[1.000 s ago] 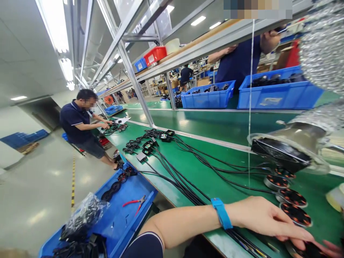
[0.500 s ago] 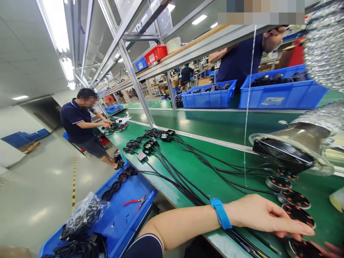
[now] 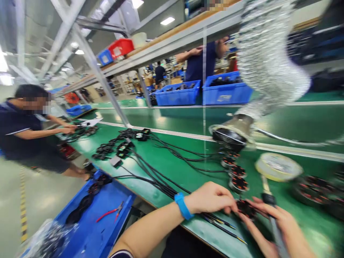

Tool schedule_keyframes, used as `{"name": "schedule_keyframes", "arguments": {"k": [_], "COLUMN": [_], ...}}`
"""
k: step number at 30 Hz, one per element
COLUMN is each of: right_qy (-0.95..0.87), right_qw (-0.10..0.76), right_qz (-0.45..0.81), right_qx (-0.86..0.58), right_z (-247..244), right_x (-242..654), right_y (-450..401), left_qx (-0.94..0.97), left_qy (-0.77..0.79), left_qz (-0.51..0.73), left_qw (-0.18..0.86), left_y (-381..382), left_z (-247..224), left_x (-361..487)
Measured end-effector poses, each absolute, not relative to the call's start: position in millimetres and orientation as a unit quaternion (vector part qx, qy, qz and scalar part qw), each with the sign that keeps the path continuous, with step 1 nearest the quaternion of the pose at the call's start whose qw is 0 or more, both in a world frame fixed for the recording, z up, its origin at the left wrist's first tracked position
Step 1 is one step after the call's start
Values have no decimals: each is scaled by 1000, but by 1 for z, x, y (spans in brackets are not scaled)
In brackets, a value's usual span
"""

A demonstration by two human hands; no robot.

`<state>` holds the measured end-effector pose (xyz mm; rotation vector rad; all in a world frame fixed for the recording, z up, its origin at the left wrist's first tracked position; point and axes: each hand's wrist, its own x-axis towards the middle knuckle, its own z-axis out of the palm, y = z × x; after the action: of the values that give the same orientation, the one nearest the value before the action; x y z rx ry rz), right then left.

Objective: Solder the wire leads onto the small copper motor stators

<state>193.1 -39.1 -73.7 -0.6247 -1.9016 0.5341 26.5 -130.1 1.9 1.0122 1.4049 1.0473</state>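
My left hand [image 3: 215, 199], with a blue wristband [image 3: 183, 206], has its fingers curled at the left edge of a round motor stator [image 3: 245, 208] with copper-coloured coils. From the other side, my right hand [image 3: 282, 224] reaches its thumb and fingers around the same stator. A soldering iron [image 3: 274, 225], its tip pointing away from me, lies in the right hand between thumb and fingers; blur hides the exact grip. Beyond the hands stand several similar stators [image 3: 238, 183] in a row, with black cables [image 3: 161, 182] running left from them. Stripped cable ends [image 3: 228, 229] lie beside my left wrist.
A fume hose [image 3: 264, 61] with its hood [image 3: 231, 134] hangs over the green bench. A roll of clear tape [image 3: 279, 166] and more stators [image 3: 313, 190] lie right. Pliers [image 3: 110, 212] rest in a blue tray [image 3: 92, 229]. A co-worker [image 3: 29, 129] handles cables at left.
The view has turned right. My left hand has come from reaching over the stators to one stator close to me, and the right hand has come into full view with the soldering iron.
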Motion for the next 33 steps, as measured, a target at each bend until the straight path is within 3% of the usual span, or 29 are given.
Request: {"name": "schedule_keyframes", "arguments": {"k": [5, 13, 18, 21, 23, 27, 33], "right_qy": [-819, -818, -816, -815, -813, -809, -813], "right_qw": [453, 423, 419, 415, 414, 415, 407], "right_qz": [267, 308, 313, 321, 328, 331, 346], "right_qx": [-228, -240, -247, -246, -247, -252, -231], "right_z": [-52, -44, -42, -44, -46, -50, -47], "right_x": [206, 213, 212, 212, 212, 214, 205], "right_y": [-55, -61, -61, -61, -61, -61, -57], "left_qx": [380, 428, 578, 677, 727, 740, 560], "left_qy": [523, 566, 643, 668, 652, 628, 614], "left_qz": [438, 476, 403, 265, 180, 189, 439], "left_qw": [625, 519, 300, 157, 117, 151, 342], "left_y": [-130, -156, -173, -172, -168, -159, -149], "left_z": [9, 22, 19, 9, 4, 2, 22], "left_x": [33, 5, 3, 15, 21, 18, 3]}}
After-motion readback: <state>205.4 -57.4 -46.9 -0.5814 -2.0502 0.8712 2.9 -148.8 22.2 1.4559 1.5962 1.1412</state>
